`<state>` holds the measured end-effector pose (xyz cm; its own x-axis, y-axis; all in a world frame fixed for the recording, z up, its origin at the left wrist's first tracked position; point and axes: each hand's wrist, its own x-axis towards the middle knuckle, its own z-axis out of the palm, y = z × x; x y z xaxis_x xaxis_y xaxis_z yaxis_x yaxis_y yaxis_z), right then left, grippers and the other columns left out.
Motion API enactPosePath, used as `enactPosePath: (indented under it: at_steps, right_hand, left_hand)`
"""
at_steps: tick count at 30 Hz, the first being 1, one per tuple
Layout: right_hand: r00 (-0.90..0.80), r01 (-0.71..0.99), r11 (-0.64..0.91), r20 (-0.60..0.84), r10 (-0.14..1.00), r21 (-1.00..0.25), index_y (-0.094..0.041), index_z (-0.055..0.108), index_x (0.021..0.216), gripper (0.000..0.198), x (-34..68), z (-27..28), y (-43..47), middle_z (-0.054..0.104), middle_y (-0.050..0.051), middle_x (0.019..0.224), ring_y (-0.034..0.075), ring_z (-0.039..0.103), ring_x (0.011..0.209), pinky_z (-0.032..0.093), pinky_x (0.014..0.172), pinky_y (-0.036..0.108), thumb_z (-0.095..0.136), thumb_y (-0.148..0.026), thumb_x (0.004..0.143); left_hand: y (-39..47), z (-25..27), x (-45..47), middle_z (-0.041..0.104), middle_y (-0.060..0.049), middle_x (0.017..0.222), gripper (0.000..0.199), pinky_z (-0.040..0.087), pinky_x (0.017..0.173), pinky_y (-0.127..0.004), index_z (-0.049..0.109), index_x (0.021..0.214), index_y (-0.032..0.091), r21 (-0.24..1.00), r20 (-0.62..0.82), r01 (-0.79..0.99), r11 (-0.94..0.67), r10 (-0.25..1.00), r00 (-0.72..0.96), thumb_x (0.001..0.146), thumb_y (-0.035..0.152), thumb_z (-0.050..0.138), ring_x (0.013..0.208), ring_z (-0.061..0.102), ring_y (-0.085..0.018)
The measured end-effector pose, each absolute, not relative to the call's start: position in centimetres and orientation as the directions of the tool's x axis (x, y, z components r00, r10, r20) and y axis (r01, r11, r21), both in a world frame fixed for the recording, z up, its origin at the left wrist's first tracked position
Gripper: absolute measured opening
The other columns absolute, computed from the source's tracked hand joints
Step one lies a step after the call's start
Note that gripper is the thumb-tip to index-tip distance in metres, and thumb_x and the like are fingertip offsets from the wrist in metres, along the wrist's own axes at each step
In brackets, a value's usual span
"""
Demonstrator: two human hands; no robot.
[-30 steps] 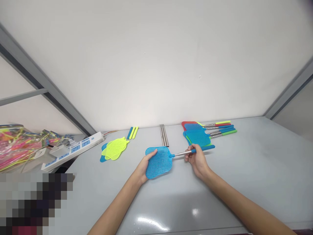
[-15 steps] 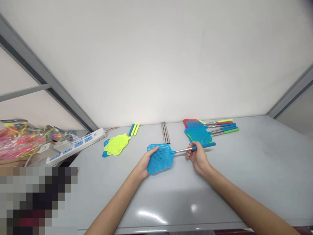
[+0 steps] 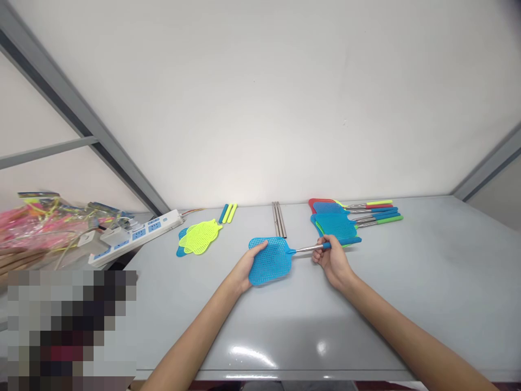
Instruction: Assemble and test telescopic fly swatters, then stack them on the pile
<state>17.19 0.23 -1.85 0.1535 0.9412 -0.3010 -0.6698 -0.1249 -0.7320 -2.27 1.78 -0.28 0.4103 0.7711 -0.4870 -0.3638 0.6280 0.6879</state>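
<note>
Blue fly swatter (image 3: 277, 259) held in both hands above the middle of the table (image 3: 439, 282).
The left hand (image 3: 243, 271) pinches the mesh head (image 3: 269, 263), though hidden fingers leave firmness unclear; the right hand (image 3: 335, 265) grips the handle (image 3: 351, 241). Opposed twisting could strain the neck (image 3: 290, 251); a backward swing could knock the piled swatters (image 3: 334, 225) near the table's back edge.

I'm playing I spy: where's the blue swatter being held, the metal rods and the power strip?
Blue swatter (image 3: 271, 262): head view, on its mesh.
Metal rods (image 3: 279, 220): head view, middle rod's shaft.
Power strip (image 3: 146, 231): head view, between two sockets.
</note>
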Motion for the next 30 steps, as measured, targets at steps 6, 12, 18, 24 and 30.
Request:
enactPosePath:
  at_steps: [6,12,18,24,30]
  right_hand:
    - [0.148,-0.669,-0.134,-0.307,0.94,-0.731,-0.017,0.043,0.054,0.021,17.12,-1.78,0.28,0.035,-0.005,0.041,0.008,0.034,0.036,0.029,0.037,0.021,0.042,-0.029,0.07]
    - [0.127,-0.676,-0.15,-0.314,0.941,-0.722,-0.017,0.043,0.054,0.02,17.19,-1.82,0.23,0.034,-0.005,0.042,0.008,0.034,0.036,0.029,0.038,0.021,0.042,-0.028,0.07]
    - [0.124,-0.679,-0.16,-0.326,0.937,-0.717,-0.017,0.043,0.054,0.02,17.24,-1.81,0.37,0.033,-0.004,0.042,0.008,0.033,0.037,0.029,0.038,0.022,0.042,-0.028,0.07]
    - [0.117,-0.68,-0.167,-0.331,0.936,-0.713,-0.017,0.043,0.053,0.019,17.25,-1.77,0.32,0.033,-0.004,0.042,0.008,0.033,0.037,0.028,0.038,0.022,0.042,-0.027,0.07]
    - [0.109,-0.682,-0.172,-0.331,0.937,-0.711,-0.017,0.043,0.053,0.019,17.26,-1.83,0.31,0.033,-0.005,0.042,0.008,0.032,0.037,0.028,0.038,0.022,0.042,-0.027,0.07]
  left_hand:
    - [1.77,-0.12,-2.27,0.064,-0.011,0.093,0.04,0.042,0.083,-0.041,0.055,0.101,0.01,0.679,-0.501,-0.363,0.638,0.765,0.406,0.07,0.034,0.057,0.086,0.059,-0.026]
    - [1.79,-0.19,-2.33,0.065,-0.01,0.09,0.036,0.043,0.082,-0.039,0.055,0.098,0.01,0.675,-0.518,-0.367,0.64,0.766,0.381,0.07,0.034,0.056,0.085,0.06,-0.024]
    - [1.79,-0.14,-2.24,0.064,-0.011,0.091,0.035,0.044,0.081,-0.039,0.055,0.098,0.011,0.671,-0.522,-0.369,0.643,0.763,0.38,0.071,0.033,0.056,0.085,0.06,-0.024]
    - [1.83,-0.17,-2.3,0.065,-0.01,0.088,0.034,0.044,0.081,-0.039,0.056,0.095,0.01,0.671,-0.53,-0.365,0.646,0.761,0.374,0.07,0.033,0.057,0.084,0.06,-0.024]
    - [1.83,-0.37,-2.38,0.064,-0.011,0.091,0.038,0.043,0.083,-0.04,0.055,0.1,0.01,0.672,-0.509,-0.374,0.639,0.765,0.395,0.071,0.034,0.056,0.086,0.059,-0.025]
